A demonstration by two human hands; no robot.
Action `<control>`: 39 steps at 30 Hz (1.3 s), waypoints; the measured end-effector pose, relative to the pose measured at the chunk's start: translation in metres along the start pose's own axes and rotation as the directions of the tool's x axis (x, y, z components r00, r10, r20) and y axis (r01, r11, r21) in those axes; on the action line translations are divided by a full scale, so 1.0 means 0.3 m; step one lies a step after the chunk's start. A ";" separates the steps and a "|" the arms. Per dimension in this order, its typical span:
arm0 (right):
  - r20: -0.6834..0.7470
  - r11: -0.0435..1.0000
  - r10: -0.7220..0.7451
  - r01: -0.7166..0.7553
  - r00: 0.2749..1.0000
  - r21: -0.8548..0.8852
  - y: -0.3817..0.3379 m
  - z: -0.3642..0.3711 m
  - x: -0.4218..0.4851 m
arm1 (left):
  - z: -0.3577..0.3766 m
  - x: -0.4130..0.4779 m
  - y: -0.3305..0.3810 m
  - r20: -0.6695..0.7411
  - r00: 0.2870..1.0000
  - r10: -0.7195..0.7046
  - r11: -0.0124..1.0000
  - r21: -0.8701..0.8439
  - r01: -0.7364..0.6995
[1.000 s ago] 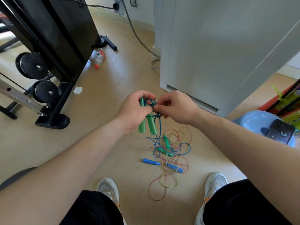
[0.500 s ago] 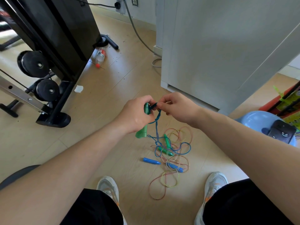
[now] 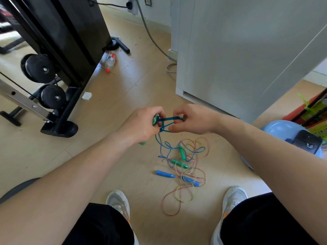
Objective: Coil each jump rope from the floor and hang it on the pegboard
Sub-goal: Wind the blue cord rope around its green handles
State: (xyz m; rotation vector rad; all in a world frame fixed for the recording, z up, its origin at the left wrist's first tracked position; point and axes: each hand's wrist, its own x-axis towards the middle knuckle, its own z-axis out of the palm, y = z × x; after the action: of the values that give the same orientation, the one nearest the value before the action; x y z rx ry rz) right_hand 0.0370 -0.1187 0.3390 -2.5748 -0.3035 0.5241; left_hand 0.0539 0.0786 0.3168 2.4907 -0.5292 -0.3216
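From the head view, our left hand (image 3: 141,125) is clenched around the green handles (image 3: 155,120), one end showing above the fist and a tip poking out below; our right hand (image 3: 192,119) pinches the blue cord (image 3: 170,119) between thumb and fingers. Half a second ago the two hands were touching at the handles; now they have drawn apart, and a short length of cord stands taut between them, doubled into a narrow loop that crosses itself just below the left knuckles. We read this as a wrap being pulled open or snugged around the handles, so coiling of this rope is only begun.

The rest of the blue cord hangs from the crossing down to the floor (image 3: 109,156), where it lies tangled with the multicoloured cord (image 3: 184,197), a loose pair of green handles (image 3: 182,152) and the blue handles (image 3: 165,173), between our shoes; most of its length is not yet gathered, and the snarl may drag the other ropes up. The pegboard is out of view.
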 end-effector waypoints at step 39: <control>0.013 0.821 0.013 -0.018 1.000 0.570 0.038 -0.033 -0.017 | -0.017 -0.005 -0.051 -0.001 0.996 -0.086 0.994 -0.070 0.086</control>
State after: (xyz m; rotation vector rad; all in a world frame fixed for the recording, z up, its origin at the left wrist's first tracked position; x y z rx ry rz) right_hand 0.0378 -0.1342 0.3429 -1.9877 -0.1011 0.5354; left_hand 0.0589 0.0934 0.3121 2.4503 -0.4026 -0.3630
